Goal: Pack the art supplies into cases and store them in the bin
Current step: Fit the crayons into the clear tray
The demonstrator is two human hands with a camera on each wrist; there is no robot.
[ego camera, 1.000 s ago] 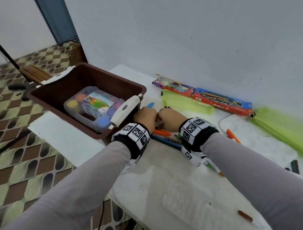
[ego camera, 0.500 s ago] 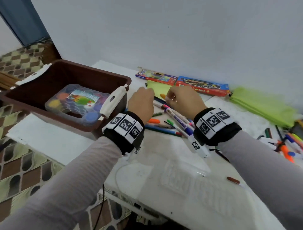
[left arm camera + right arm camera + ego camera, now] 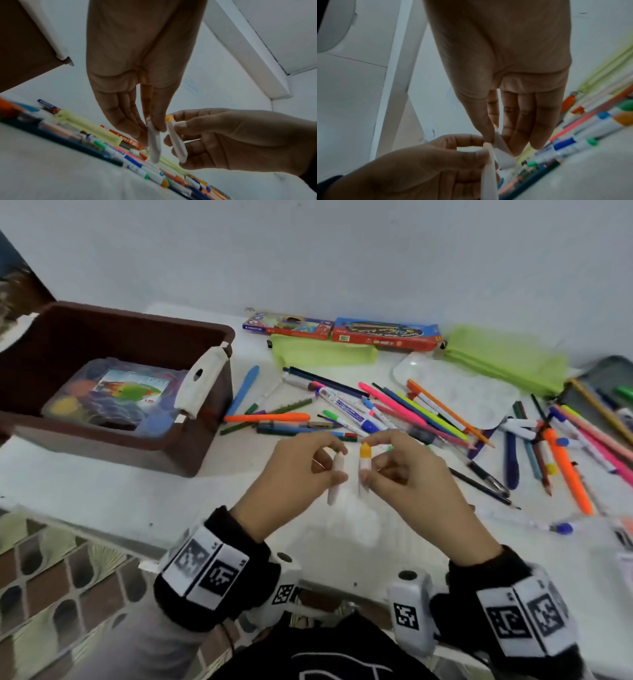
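My left hand (image 3: 330,458) pinches a plain white marker piece (image 3: 335,479) upright between thumb and fingers. Right beside it, my right hand (image 3: 375,455) pinches a white marker with an orange tip (image 3: 364,462), also upright. The two pieces stand a small gap apart, above the table's near side. The left wrist view shows the white piece (image 3: 154,146) and the orange-tipped marker (image 3: 176,140) side by side. Several loose pens and markers (image 3: 359,409) lie beyond the hands. The brown bin (image 3: 205,455) at left holds a clear paint case (image 3: 113,398).
Two green pencil cases (image 3: 322,354) (image 3: 503,361) and two flat boxes (image 3: 383,333) lie along the wall. A clear plastic tray (image 3: 455,392) and more pens (image 3: 565,446) lie to the right, and a dark case (image 3: 603,378) lies at the far right. The table edge (image 3: 85,525) is close to me.
Both hands have left the pen pile beside the bin and drawn back toward me, raised. Each now holds one marker piece, and the two pieces are apart.
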